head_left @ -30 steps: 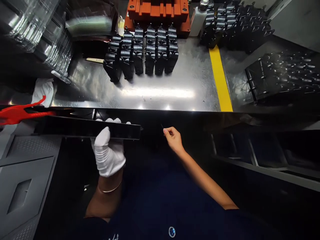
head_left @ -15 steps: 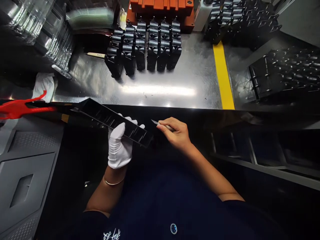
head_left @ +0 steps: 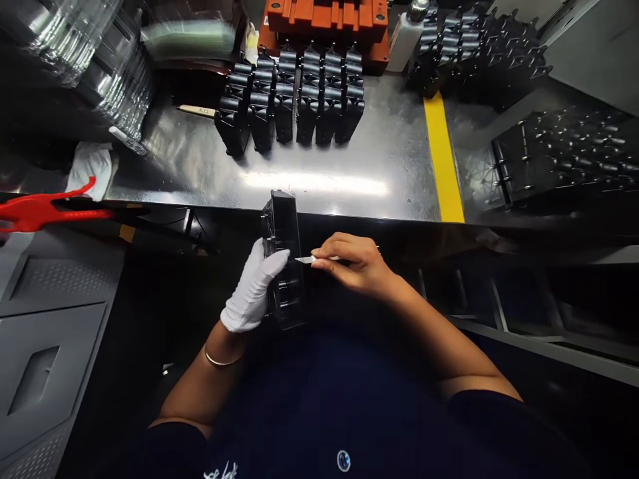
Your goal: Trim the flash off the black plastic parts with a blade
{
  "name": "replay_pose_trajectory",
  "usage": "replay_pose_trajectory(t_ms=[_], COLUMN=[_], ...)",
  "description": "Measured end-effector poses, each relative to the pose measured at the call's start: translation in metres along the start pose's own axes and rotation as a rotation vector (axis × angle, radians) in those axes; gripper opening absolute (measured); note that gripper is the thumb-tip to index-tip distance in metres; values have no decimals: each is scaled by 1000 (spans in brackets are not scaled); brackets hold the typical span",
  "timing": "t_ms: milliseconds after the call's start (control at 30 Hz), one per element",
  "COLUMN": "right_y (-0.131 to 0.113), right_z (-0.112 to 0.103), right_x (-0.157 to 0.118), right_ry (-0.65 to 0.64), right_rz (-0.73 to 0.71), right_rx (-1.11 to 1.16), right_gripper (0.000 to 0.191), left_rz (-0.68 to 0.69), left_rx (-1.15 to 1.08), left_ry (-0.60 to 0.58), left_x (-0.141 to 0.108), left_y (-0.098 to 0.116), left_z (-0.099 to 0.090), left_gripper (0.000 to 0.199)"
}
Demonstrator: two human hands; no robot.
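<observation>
My left hand [head_left: 253,286], in a white glove, is closed round a long black plastic part [head_left: 284,223] with ribs or compartments inside. The part stands lengthwise in front of me, its far end by the bench edge. Bare and pinched, my right hand [head_left: 357,261] grips a craft knife [head_left: 304,260] with a pointed blade. The blade tip is at the right side of the black part; whether it touches cannot be made out. Part of the knife's handle is hidden by my fingers.
Several black moulded parts [head_left: 309,100] stand in a row on the metal bench [head_left: 200,173]. Behind them is an orange block [head_left: 327,20]. Yellow tape [head_left: 444,156] crosses the bench. Red-handled pliers or cutters [head_left: 44,209] and a white cloth [head_left: 90,169] lie at the left edge.
My left hand has turned the black part from a slant to nearly lengthwise. My right hand has shifted slightly, and the knife blade is now close against the part.
</observation>
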State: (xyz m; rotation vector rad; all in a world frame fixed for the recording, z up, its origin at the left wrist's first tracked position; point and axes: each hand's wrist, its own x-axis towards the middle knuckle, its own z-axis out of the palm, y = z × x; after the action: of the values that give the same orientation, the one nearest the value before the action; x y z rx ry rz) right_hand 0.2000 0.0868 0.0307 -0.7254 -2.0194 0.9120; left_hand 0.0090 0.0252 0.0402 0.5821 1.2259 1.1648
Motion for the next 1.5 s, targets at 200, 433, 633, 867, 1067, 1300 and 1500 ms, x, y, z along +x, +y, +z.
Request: replay_pose_trajectory(t_ms=[200,433,633,867,1067,1300,1500], right_y=[23,-1,-8,-5,10,-7,-10], right_z=[-28,-65,-82,-73,-34,-12,-8], right_x=[27,22,35,42,24,5,-2], right_ry=[217,-197,-491,-509,13,83,-21], right_rz=[148,-64,-34,-75,126,173,181], right_rx=[-111,-113,-181,-184,39,-228,-390], right_gripper=[15,12,15,14,30,28,39], left_rz=[-191,-504,-442,-596,-587,-201,-195], left_rx=[123,-11,130,117,-51,330,318], left_ry=[-315,-438,-526,-646,-639,-375,-372], left_x=[-15,-16,-12,-10,-14,-9,-11], left_y=[8,16,17,7,-1,0,-4], left_z=[-11,-27,-33,-37,-31,-22,-17], left_gripper=[55,58,55,48,57,45,48])
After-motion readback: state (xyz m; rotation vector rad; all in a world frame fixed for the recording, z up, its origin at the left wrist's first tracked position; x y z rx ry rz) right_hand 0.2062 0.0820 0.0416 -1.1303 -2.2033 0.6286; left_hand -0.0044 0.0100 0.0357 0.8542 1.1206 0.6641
